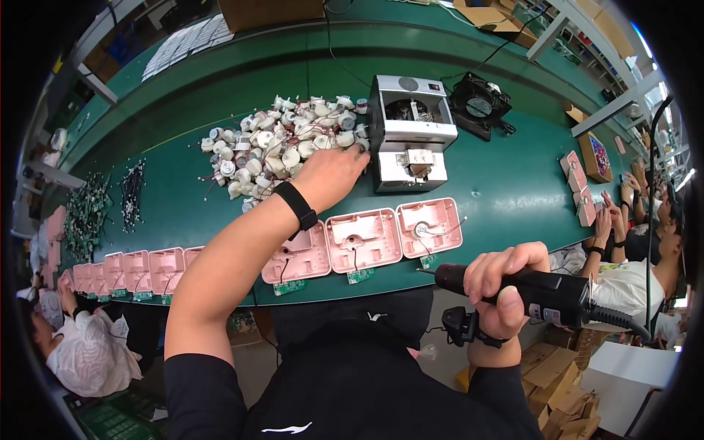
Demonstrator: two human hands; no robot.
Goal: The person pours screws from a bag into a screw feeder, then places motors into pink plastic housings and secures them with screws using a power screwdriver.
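My left hand (331, 176) reaches to the right edge of a heap of small white motor units with wires (282, 150), beside a white-and-black screw feeder (414, 132). Its fingers are bent and closed; what is at their tips is mostly hidden. My right hand (506, 282) is wrapped round a black electric screwdriver (539, 287), its bit pointing left. That bit is near the green circuit board (429, 261) of the rightmost pink housing (440, 213). This housing holds a round metal piece with a wire. Two more pink housings (363, 235) (314, 262) stand beside it, each with a board at its front edge.
More pink housings (137, 270) line the table's front edge to the left. Bundles of wired parts (88, 213) lie at far left. A black fan (480, 106) stands right of the feeder. Co-workers sit at both sides; cardboard boxes (557, 374) are at lower right.
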